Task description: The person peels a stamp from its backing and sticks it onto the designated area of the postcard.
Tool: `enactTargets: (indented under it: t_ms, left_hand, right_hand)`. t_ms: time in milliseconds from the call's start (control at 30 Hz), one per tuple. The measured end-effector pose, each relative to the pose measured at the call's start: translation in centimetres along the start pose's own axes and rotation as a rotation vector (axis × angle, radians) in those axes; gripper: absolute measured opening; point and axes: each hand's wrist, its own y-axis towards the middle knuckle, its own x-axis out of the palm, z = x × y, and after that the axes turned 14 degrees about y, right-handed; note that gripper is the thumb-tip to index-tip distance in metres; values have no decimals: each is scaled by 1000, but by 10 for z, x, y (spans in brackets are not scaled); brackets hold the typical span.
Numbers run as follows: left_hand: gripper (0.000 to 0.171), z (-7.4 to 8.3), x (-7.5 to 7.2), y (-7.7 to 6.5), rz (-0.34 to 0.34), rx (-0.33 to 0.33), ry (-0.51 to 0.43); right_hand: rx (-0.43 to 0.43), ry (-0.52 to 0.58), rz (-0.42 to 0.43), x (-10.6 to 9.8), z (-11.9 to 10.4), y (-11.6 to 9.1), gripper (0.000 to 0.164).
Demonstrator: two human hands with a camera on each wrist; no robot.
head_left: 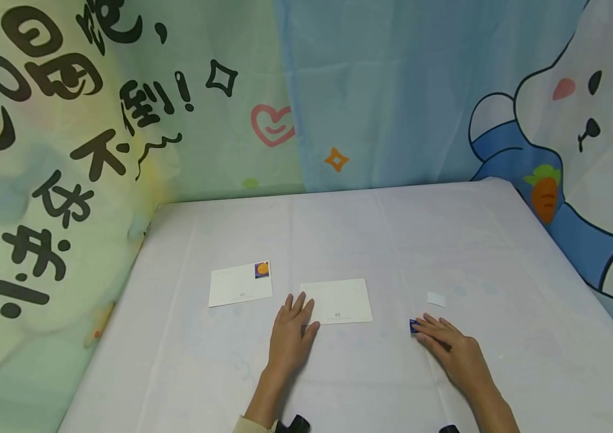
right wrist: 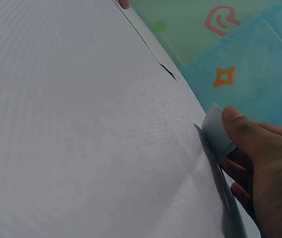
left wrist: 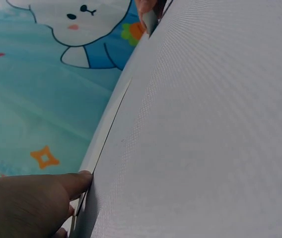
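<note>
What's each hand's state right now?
Left hand: open, resting on the left end of the unstamped card.
Right hand: closed, holding a small stamp.

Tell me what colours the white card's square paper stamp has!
The stamp is orange and dark blue, clearest in the head view.

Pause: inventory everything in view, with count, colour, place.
Left card: 1, white, on cloth, left
Corner stamp: 1, orange and blue, that card's upper right
Right card: 1, white, nearer the middle
Held stamp: 1, blue, pale on one side, at right
Paper slip: 1, white, just beyond that stamp
Cloth: 1, white, across work surface
Backdrop: count unclear, green, yellow and blue, behind
Lettering: several, black, backdrop's left
Heart print: 1, pink, behind
Star prints: 2, orange and black, behind
Rabbit print: 1, white and blue, right
Wrist gear: 2, black, bottom edge
Sleeve: 1, cream, left wrist
Left grip: 1, bare, touching right card
Right grip: 1, bare, pinching held stamp
</note>
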Motion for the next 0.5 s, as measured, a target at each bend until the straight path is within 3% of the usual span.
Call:
enactTargets:
  t_ms: [300, 500]
  left_hand:
    - [42, 4, -2, 0, 51, -27, -58]
    - [39, 19, -10, 0, 66, -16, -105]
  right_hand:
    - [-71, 7, 96, 1, -4, 2, 20]
    - [-166, 52, 145, 9, -22, 11, 22]
